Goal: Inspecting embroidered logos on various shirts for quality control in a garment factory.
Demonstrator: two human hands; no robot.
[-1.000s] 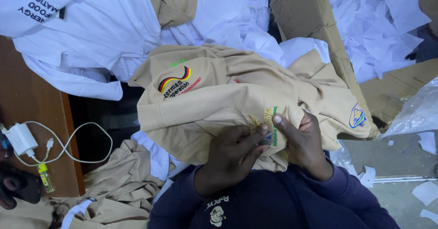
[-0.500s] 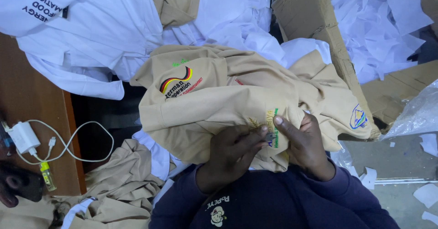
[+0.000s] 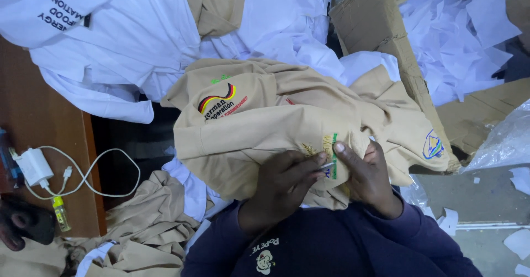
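Shirt (image 3: 276,122) lies on garment pile (image 3: 149,39); charger (image 3: 34,166) left; cardboard (image 3: 381,39) right.

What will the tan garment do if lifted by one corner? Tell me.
The tan garment would probably droop and unfold: it already lies in soft creases over the white cloth. It looks light, since the left hand and right hand pinch it with fingertips only. It likely will not slide far, as the fabric looks matte.
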